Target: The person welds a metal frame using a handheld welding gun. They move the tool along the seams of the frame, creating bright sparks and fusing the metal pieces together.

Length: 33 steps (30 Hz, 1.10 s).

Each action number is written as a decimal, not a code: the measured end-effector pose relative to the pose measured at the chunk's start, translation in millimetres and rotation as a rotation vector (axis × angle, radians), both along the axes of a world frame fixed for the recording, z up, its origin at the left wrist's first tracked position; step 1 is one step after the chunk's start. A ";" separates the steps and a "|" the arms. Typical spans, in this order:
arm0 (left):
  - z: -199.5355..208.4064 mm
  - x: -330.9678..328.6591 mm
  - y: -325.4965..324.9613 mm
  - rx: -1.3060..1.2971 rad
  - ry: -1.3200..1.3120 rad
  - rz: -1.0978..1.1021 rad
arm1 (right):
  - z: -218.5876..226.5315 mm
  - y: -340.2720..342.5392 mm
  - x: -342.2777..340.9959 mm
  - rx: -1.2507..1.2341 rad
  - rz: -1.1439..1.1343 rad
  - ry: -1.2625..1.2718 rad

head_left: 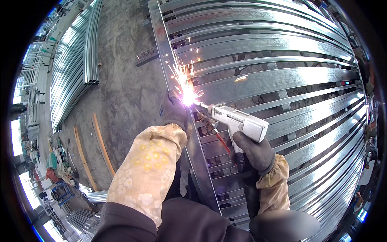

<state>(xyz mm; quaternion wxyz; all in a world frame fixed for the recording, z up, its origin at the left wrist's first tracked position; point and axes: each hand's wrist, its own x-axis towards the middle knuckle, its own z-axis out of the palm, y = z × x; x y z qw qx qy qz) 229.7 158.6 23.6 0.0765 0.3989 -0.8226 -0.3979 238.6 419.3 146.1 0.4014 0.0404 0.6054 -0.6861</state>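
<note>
My right hand (pixel 256 151), in a dark glove, is wrapped round the grip of a silver handheld welding gun (pixel 242 123). The gun's nozzle points left at a long metal rail (pixel 197 161). A bright violet-white glow and orange sparks (pixel 186 80) burst from the rail at the nozzle tip. Close beside the glow, on the rail's outer side, is my gloved left hand (pixel 174 111); glare and the glove's back hide its fingers. Parallel galvanized metal bars (pixel 278 80) meet the rail from the right. Patterned beige sleeve covers are on both forearms.
A stack of metal tubes (pixel 74 64) lies on the concrete floor (pixel 121 36) at the upper left. Two wooden strips (pixel 102 143) lie nearer. A short dark metal piece (pixel 146 56) is beside the rail. A thick black hose (pixel 249 189) runs down from the gun.
</note>
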 end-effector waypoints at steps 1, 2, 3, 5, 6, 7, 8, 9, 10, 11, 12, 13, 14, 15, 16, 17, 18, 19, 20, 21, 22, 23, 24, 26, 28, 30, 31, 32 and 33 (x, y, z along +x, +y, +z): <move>-3.1 0.4 -0.9 -0.007 0.006 0.001 | -1.1 0.3 0.7 0.001 -0.002 0.011; -5.6 0.4 -0.3 -0.009 0.022 -0.001 | 0.4 0.6 0.8 0.006 0.000 -0.009; -7.9 0.3 0.6 -0.010 0.038 -0.003 | 3.2 1.0 0.7 0.011 0.002 -0.028; -9.4 -0.5 1.3 -0.011 0.048 -0.013 | 5.3 1.7 1.4 0.017 0.001 -0.042; -7.1 -0.4 1.5 -0.010 0.049 -0.013 | 5.5 2.0 1.9 0.018 -0.002 -0.036; -7.0 -0.8 1.8 -0.005 0.046 -0.015 | 5.6 2.4 2.6 0.020 -0.006 -0.029; -3.4 0.2 2.0 -0.006 0.036 -0.016 | 4.2 2.1 2.3 0.021 0.006 -0.031; -1.4 0.5 0.6 -0.004 0.023 -0.015 | 2.6 2.3 1.9 0.023 0.018 -0.032; 0.4 1.9 -0.8 0.001 0.010 -0.008 | 1.7 2.0 1.7 0.025 0.029 -0.034; 1.4 0.5 0.2 0.009 0.009 -0.008 | 3.8 2.2 2.3 0.019 0.021 -0.041; 0.9 -1.0 1.0 0.015 0.006 -0.009 | 6.7 1.5 3.0 0.013 0.013 -0.049; 1.4 0.1 0.9 0.027 0.004 -0.006 | 8.7 1.4 3.6 0.007 0.006 -0.057; -3.4 -0.4 -0.1 0.039 0.000 0.002 | 7.3 2.1 4.3 0.010 0.005 -0.036; -8.4 -0.8 -1.3 0.050 -0.003 0.012 | 4.1 2.4 4.8 0.013 0.006 -0.014; -12.9 -1.2 -2.0 0.062 -0.006 0.021 | 2.6 2.6 5.0 0.016 0.007 0.008; -13.3 -0.7 -2.1 0.035 0.005 0.017 | 3.6 1.8 5.0 0.021 0.007 0.016; -13.0 0.1 -1.9 0.008 0.017 0.012 | 4.6 0.7 5.1 0.025 0.008 0.023; -12.6 0.6 -2.2 -0.019 0.028 0.008 | 5.6 -0.4 5.0 0.029 0.008 0.031; -11.9 1.0 -3.1 -0.012 0.007 0.010 | 8.1 -1.5 4.5 0.020 0.009 0.019; -10.9 1.4 -4.5 -0.005 -0.014 0.013 | 11.4 -2.8 3.6 0.010 0.011 0.006; -9.1 1.8 -6.1 0.000 -0.036 0.016 | 14.3 -4.2 3.0 0.000 0.014 -0.006; -2.9 1.7 0.0 -0.025 0.021 0.008 | 16.2 -3.1 3.9 0.008 -0.010 -0.034; 3.4 1.7 5.6 -0.052 0.077 0.001 | 18.0 -1.2 5.5 0.016 -0.033 -0.062; 2.5 -0.7 0.4 0.006 -0.007 -0.008 | 27.6 0.9 4.3 0.042 -0.030 -0.093; -3.8 0.1 -3.2 -0.047 0.041 -0.007 | 25.3 7.1 8.1 0.084 -0.052 -0.099; -9.1 0.5 -2.4 -0.037 0.032 -0.013 | 25.9 7.5 8.9 0.093 -0.112 -0.051; -10.7 1.0 -2.1 -0.033 0.028 -0.016 | 26.5 7.4 8.2 0.097 -0.141 -0.027; -9.5 0.3 -0.9 -0.010 0.006 -0.013 | 28.8 7.6 6.0 0.105 -0.139 -0.056; -6.5 0.3 1.1 0.013 -0.016 -0.009 | 31.8 8.4 2.9 0.112 -0.136 -0.085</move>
